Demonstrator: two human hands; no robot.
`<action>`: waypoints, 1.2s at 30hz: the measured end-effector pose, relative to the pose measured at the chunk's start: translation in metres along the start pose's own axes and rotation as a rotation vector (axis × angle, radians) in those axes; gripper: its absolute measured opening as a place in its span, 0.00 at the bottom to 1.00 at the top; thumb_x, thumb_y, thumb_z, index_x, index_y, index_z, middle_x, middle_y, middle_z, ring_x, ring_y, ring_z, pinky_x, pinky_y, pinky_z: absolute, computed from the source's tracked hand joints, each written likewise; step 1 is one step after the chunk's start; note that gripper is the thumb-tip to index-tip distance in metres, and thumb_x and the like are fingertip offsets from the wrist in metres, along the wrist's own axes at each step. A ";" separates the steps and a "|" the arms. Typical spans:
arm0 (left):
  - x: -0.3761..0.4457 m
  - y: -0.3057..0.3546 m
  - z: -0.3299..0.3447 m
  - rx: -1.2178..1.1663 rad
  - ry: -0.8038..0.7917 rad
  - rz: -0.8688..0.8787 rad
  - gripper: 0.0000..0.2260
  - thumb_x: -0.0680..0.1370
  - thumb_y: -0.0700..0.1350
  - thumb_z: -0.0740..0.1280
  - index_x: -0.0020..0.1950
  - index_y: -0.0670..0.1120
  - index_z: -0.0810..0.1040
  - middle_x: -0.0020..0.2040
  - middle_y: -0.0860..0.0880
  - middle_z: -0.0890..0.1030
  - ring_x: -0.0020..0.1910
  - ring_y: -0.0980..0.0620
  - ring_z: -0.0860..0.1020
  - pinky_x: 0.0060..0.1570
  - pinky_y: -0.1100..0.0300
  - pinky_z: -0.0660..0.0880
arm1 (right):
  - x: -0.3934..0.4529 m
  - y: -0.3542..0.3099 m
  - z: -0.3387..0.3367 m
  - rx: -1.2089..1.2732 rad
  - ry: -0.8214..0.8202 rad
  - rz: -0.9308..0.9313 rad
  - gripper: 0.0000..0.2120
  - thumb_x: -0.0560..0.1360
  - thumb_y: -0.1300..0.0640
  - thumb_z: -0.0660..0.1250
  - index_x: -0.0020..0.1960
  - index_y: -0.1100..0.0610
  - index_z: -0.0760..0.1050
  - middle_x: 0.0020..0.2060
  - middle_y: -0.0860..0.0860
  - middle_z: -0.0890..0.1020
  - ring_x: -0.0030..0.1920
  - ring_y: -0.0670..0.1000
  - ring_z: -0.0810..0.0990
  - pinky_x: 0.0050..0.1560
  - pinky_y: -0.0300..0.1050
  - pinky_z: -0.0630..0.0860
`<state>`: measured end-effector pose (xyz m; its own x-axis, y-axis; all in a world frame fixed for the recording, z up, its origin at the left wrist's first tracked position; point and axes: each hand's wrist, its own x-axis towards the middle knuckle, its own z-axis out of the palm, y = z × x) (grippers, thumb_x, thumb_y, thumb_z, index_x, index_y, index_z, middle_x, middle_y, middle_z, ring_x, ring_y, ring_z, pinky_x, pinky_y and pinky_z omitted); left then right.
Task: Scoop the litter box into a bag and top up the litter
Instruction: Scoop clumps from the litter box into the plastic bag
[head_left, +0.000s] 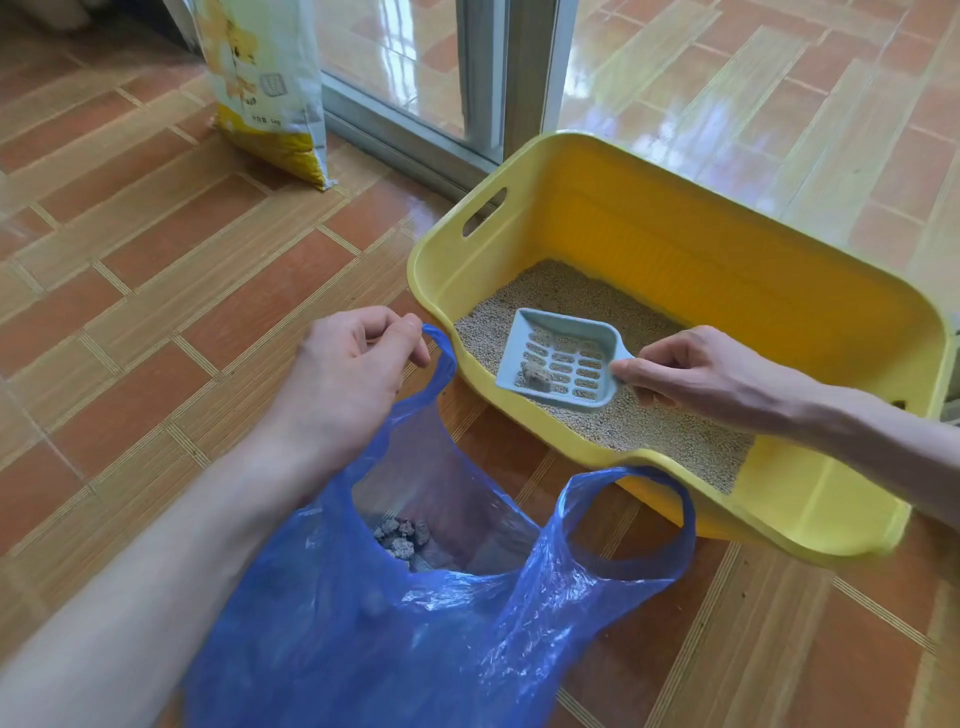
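At mid-right of the frame, the right hand (691, 371) has its grip on the scoop (558, 358), which holds a clump (535, 375) over the litter (613, 410) in the yellow box (675, 239). The left hand (348, 374) pinches one handle of the blue bag (415, 623), lower centre. A litter sack (265, 88) stands upper left.

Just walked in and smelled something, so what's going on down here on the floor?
A person is cleaning a yellow litter box. The right hand holds a pale blue slotted scoop over the litter, with a clump sitting in it. The left hand pinches one handle of a blue plastic bag to keep it open; a few clumps already lie inside. A yellow and white litter sack stands by the glass door.
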<state>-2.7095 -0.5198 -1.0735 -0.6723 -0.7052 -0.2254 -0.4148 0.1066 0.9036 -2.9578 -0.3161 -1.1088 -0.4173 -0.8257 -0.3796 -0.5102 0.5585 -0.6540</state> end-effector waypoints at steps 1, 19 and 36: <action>0.000 0.000 -0.001 0.002 0.002 -0.002 0.17 0.84 0.51 0.63 0.37 0.46 0.78 0.27 0.49 0.63 0.25 0.51 0.58 0.29 0.59 0.55 | -0.003 -0.006 -0.002 -0.001 -0.044 -0.038 0.28 0.77 0.32 0.63 0.36 0.56 0.80 0.27 0.51 0.71 0.29 0.50 0.65 0.32 0.49 0.61; -0.007 0.009 -0.003 0.019 0.015 0.026 0.17 0.84 0.48 0.62 0.36 0.48 0.76 0.27 0.46 0.63 0.24 0.51 0.58 0.27 0.60 0.55 | -0.006 -0.086 0.041 -0.606 -0.222 -0.264 0.26 0.74 0.30 0.60 0.38 0.54 0.72 0.28 0.52 0.73 0.29 0.51 0.68 0.29 0.43 0.66; -0.010 0.009 -0.002 0.019 -0.002 0.012 0.16 0.84 0.48 0.63 0.36 0.47 0.76 0.25 0.51 0.63 0.22 0.54 0.58 0.25 0.61 0.56 | 0.002 -0.083 0.123 -0.851 0.081 -0.541 0.19 0.82 0.43 0.53 0.44 0.55 0.72 0.39 0.53 0.83 0.42 0.60 0.83 0.34 0.46 0.67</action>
<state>-2.7057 -0.5136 -1.0620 -0.6785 -0.7022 -0.2159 -0.4183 0.1278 0.8993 -2.8234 -0.3736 -1.1361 -0.0047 -0.9945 -0.1045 -0.9995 0.0078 -0.0294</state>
